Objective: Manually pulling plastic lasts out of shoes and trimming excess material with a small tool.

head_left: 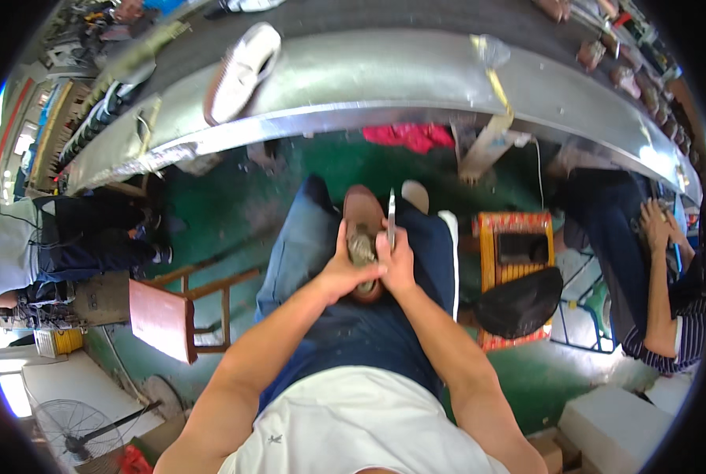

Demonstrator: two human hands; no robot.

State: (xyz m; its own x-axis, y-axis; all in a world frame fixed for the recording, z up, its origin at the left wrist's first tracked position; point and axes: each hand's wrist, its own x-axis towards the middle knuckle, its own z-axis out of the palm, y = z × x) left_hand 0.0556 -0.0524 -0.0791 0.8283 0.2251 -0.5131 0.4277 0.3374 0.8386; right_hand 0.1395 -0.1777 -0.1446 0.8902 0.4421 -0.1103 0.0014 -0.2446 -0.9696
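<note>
A brown shoe (362,207) lies over my lap, its toe pointing away from me. My left hand (339,272) is closed around the shoe's left side, with the thumb stretched across toward the right. Something grey-green and shiny (362,249) shows in the shoe's opening; its kind is unclear. In my right hand (397,262), closed at the shoe's right side, is a slim pointed metal tool (392,207), tip upward and away from me. Whether it is a blade or scissors I cannot make out. The fingers hide its lower end.
A long metal-edged bench (353,75) runs across in front, bearing a white and brown shoe (244,73). A wooden stool (163,320) stands left. A black cap-like thing (520,302) lies on an orange seat (491,253) at right. Other people sit or stand at both sides.
</note>
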